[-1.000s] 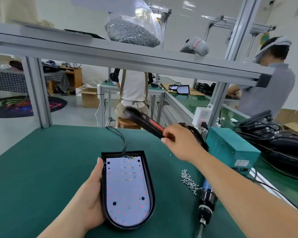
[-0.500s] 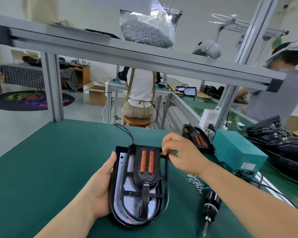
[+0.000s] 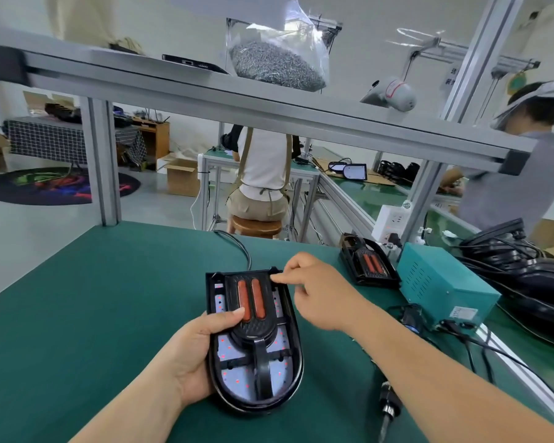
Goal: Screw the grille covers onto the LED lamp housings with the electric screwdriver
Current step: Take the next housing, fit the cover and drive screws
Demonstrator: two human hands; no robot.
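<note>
A black LED lamp housing [image 3: 296, 362] with a white LED board lies on the green bench in front of me. A black grille cover [image 3: 253, 327] with two orange strips sits on top of it. My left hand [image 3: 189, 350] grips the housing's left side, its thumb lying on the cover. My right hand [image 3: 317, 295] reaches to the cover's top right corner and touches it with its fingertips. The electric screwdriver [image 3: 389, 407] lies on the bench at lower right, partly hidden under my right forearm.
More grille covers [image 3: 370, 266] lie stacked beside a teal power box [image 3: 442, 289] on the right. Black housings [image 3: 531, 270] are piled at far right. A bag of screws [image 3: 275, 63] sits on the overhead shelf. Two people work beyond the bench.
My right hand brought the grille cover over and set it on the housing, then loosened to fingertips at its top corner. My left thumb moved onto the cover.
</note>
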